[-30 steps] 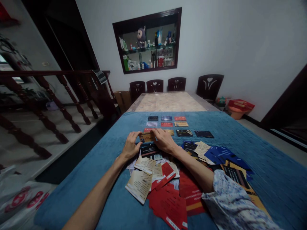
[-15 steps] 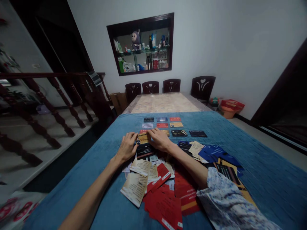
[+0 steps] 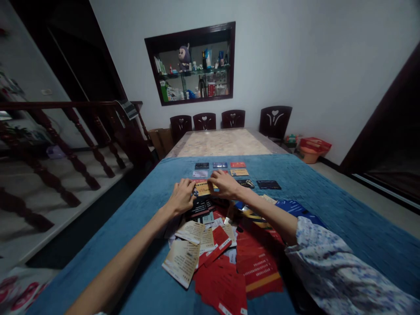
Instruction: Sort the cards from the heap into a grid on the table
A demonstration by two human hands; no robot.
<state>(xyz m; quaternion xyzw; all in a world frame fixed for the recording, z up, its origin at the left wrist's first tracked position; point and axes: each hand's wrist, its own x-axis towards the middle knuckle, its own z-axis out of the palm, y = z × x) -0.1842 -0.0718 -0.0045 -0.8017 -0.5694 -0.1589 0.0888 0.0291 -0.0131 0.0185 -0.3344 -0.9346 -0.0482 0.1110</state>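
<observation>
A yellow VIP card [image 3: 201, 190] is tilted up between my two hands, just above the black cards. The fingers of my left hand [image 3: 181, 197] are closed on its left edge. My right hand [image 3: 225, 184] pinches its right side, and its wrist hides part of the cards behind. Beneath lies a mixed heap, with black cards [image 3: 201, 206] at the top, cream-gold cards [image 3: 182, 261] to the left and red cards [image 3: 223, 280] in front. Past my hands, single cards lie in rows, among them a black card [image 3: 268, 185] and a yellow-orange card [image 3: 239, 173].
A blue cloth [image 3: 138, 258] covers the near part of the table, and the patterned tabletop [image 3: 223, 142] shows beyond. Blue cards [image 3: 297, 209] lie spread under my right forearm. Dark chairs [image 3: 275, 120] stand at the far side, and a wooden railing [image 3: 72, 153] runs along the left.
The yellow card and both hands have shifted slightly right over the heap. My right hand now covers more of the laid-out cards. The view has moved a little too.
</observation>
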